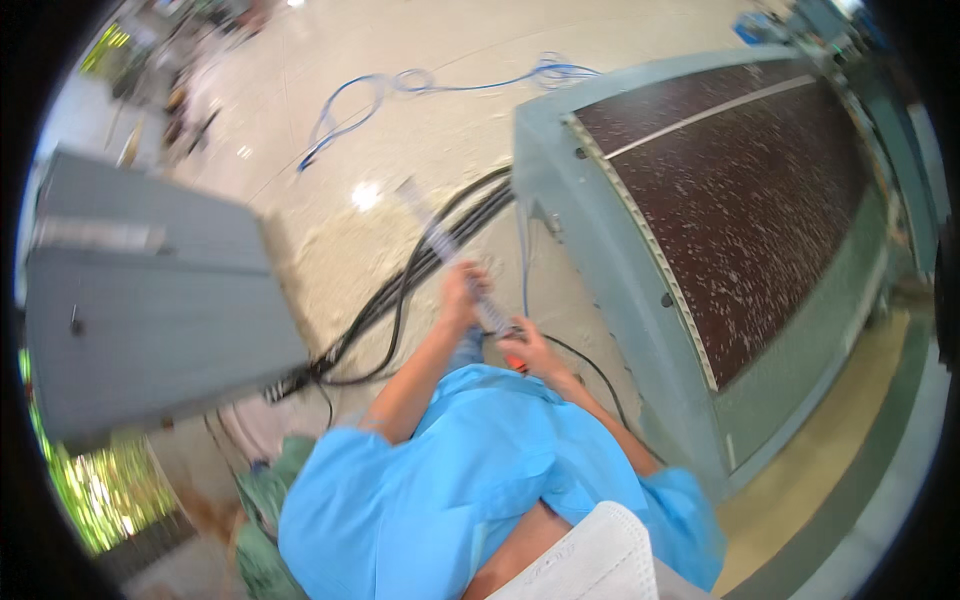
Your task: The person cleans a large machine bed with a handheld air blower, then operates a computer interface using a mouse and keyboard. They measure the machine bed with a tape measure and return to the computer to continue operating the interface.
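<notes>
A long, narrow, pale see-through strip (440, 241) slants up and to the left in front of me, with faint markings along it; motion blurs its detail. My left hand (464, 292) is closed around its middle. At its lower end my right hand (532, 350) is also closed on it. A small orange-red piece (516, 363) shows beside the right fingers; whether it belongs to the strip I cannot tell.
A grey metal cabinet (150, 320) stands on the left. To the right is a large green-grey machine (560, 200) with a dark, white-speckled belt or bed (740, 200). Black cables (420, 268) cross the dusty floor between them. A blue hose (380, 85) lies farther off.
</notes>
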Action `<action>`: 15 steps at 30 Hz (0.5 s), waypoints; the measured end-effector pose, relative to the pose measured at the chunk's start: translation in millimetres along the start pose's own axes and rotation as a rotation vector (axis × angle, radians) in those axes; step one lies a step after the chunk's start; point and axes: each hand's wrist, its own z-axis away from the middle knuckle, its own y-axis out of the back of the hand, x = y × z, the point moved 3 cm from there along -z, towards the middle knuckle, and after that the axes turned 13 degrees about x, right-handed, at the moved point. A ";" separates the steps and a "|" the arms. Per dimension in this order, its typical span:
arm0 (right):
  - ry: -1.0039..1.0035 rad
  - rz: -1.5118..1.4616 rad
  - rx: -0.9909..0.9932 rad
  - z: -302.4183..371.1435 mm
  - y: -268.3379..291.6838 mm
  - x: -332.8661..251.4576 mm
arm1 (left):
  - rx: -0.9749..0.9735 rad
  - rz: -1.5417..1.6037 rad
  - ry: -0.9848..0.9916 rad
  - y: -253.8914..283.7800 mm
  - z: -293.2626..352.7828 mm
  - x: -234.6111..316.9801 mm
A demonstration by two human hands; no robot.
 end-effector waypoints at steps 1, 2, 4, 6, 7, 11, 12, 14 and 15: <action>0.069 0.106 -0.043 -16.7 -27.5 -3.4 | -0.049 -0.029 -0.121 23.1 -28.1 38.0; 0.033 0.192 -0.116 -29.9 -52.8 -4.0 | 0.157 0.019 -0.068 48.7 -57.1 69.3; 0.060 0.361 -0.196 -78.0 -88.4 -28.0 | 0.151 0.179 -0.013 78.3 -94.1 129.4; 0.125 0.482 -0.230 -95.2 -127.3 -50.8 | 0.132 0.098 0.023 99.8 -102.4 170.7; 0.114 0.458 -0.207 -99.0 -140.4 -63.5 | 0.073 0.057 0.066 96.4 -101.5 178.3; 0.163 0.513 -0.098 -146.1 -176.3 -131.8 | -0.223 -0.220 0.443 57.9 -89.3 204.5; 0.256 0.571 -0.037 -160.4 -183.6 -147.7 | -0.259 -0.235 0.526 47.7 -86.4 204.6; 0.342 0.606 -0.007 -187.8 -193.1 -168.3 | -0.276 -0.170 0.653 26.9 -93.0 204.2; 0.461 0.675 0.019 -201.6 -196.0 -176.4 | -0.277 -0.086 0.699 16.4 -100.7 202.3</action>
